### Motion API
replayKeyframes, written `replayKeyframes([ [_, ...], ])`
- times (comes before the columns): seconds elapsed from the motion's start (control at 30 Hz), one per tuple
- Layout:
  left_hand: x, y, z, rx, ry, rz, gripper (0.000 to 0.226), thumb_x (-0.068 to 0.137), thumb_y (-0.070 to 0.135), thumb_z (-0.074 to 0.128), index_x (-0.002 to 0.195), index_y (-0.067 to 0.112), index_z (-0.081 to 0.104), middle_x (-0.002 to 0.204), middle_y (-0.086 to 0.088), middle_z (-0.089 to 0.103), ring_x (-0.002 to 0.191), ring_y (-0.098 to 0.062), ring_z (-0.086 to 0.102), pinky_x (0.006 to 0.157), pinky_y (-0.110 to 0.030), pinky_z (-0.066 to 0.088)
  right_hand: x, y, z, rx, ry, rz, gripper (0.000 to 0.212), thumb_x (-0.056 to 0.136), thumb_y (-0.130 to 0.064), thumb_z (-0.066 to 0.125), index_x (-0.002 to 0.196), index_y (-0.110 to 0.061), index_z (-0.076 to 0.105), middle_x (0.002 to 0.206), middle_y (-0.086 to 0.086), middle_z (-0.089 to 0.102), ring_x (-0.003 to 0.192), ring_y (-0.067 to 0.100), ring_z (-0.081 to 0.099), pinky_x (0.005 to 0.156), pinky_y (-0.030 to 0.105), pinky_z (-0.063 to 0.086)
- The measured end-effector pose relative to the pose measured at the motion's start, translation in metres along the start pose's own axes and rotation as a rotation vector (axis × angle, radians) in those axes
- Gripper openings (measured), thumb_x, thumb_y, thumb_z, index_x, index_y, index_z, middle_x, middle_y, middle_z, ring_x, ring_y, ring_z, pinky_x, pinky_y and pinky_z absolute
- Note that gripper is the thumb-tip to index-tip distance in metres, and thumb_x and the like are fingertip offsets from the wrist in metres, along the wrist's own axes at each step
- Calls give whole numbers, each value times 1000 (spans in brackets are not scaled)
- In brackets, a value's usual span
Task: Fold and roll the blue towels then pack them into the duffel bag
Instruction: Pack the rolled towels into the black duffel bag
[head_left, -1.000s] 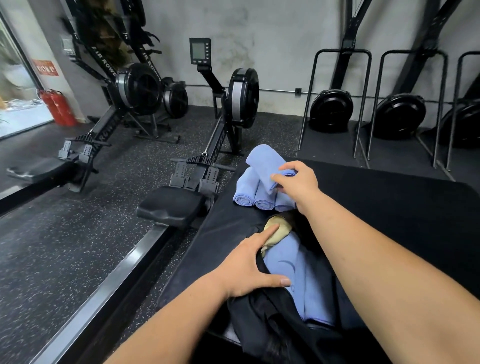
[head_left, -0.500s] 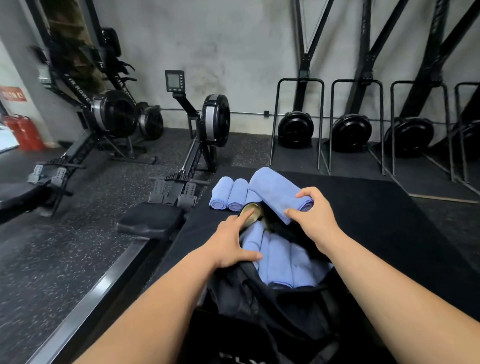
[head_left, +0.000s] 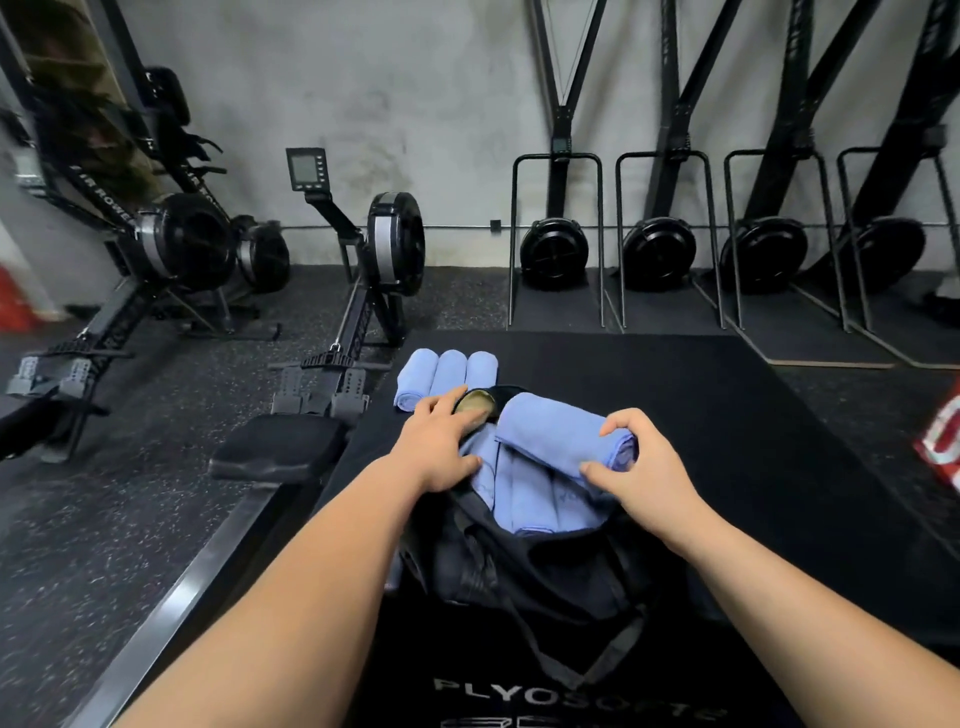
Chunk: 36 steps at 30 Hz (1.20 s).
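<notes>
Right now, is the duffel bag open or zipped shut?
Open: the duffel bag gapes at the top, rolled blue towels visible inside.

Two hands in your view: left hand (head_left: 441, 447), right hand (head_left: 641, 470). One duffel bag (head_left: 545, 577). Rolled blue towels: three loose rolls (head_left: 449, 374) beyond the bag, one held roll (head_left: 556, 441), at least three packed rolls (head_left: 530, 499) showing. Flywheel machines: three floor rowers (head_left: 395, 244) left, four upright units (head_left: 658, 253).

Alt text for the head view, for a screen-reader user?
A person's right hand grips a rolled blue towel over an open black duffel bag already holding other rolled towels, while the left hand rests at the bag's opening. Three more rolled towels lie on the black surface beyond, in a gym with rowing machines.
</notes>
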<state>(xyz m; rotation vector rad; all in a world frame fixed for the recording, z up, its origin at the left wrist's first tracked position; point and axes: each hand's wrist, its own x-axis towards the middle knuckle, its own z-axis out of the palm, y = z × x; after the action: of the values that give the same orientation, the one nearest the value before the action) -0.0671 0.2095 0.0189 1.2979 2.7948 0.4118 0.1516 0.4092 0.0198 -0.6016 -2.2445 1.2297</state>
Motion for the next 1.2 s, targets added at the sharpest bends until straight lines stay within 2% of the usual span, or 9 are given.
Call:
replayKeyframes([
  [0.13,8,2,-3,13,-7,16,84,86,29,70,161,32,32,168,9,24,144,-33,28,116,-40,32,-9,1,-1,-14,-11,-37,45,73,-20,86,105,-31,57,99,-5,63,89,23,58,79,44,53],
  [0.33,18,5,-12,-73,28,-21,81,92,26,61,164,31,24,157,2,37,132,-36,36,114,-44,33,-10,-1,8,-42,-87,-53,42,75,-25,89,103,-36,60,100,-25,62,84,2,58,74,22,44],
  [0.5,22,8,-18,-170,58,-20,81,94,20,59,166,29,23,157,-2,37,126,-33,37,112,-43,33,-7,-2,26,-222,130,-107,41,72,-26,85,96,-42,57,98,-15,61,89,8,61,82,35,50],
  [0.6,21,8,-17,-206,73,-11,85,92,18,60,166,31,22,157,0,36,120,-27,34,115,-41,32,-2,1,36,-554,135,-255,42,72,-22,80,101,-39,53,99,-9,45,75,22,58,63,40,51],
  [0.67,17,9,-16,-216,79,-10,86,91,19,62,166,31,22,154,1,38,113,-22,30,111,-37,32,-4,3,46,-753,114,-347,45,68,-18,82,101,-31,55,96,-5,41,64,26,54,45,33,40],
  [0.73,14,11,-14,-219,82,-6,86,90,20,63,165,32,23,152,1,39,112,-22,30,108,-37,32,-9,4,56,-846,85,-365,46,65,-15,83,99,-29,55,94,-3,40,59,26,50,42,29,28],
  [0.83,8,11,-10,-236,74,-2,87,88,20,63,164,33,25,152,2,39,124,-28,36,106,-36,32,-16,4,69,-777,75,-264,42,73,-24,81,101,-35,52,95,-6,41,61,24,51,46,33,35],
  [1.03,-2,14,-9,-276,64,-2,89,87,19,65,165,33,23,155,6,35,131,-28,34,109,-37,34,-19,-8,84,-409,61,-49,45,73,-50,87,101,-41,52,99,-16,62,92,14,61,77,38,52],
  [1.2,-5,14,-7,-290,57,-3,88,86,20,67,163,32,26,153,6,37,129,-28,34,110,-45,40,-18,-5,92,-235,-96,105,43,77,-57,84,95,-33,53,72,-11,55,71,13,55,60,30,37],
])
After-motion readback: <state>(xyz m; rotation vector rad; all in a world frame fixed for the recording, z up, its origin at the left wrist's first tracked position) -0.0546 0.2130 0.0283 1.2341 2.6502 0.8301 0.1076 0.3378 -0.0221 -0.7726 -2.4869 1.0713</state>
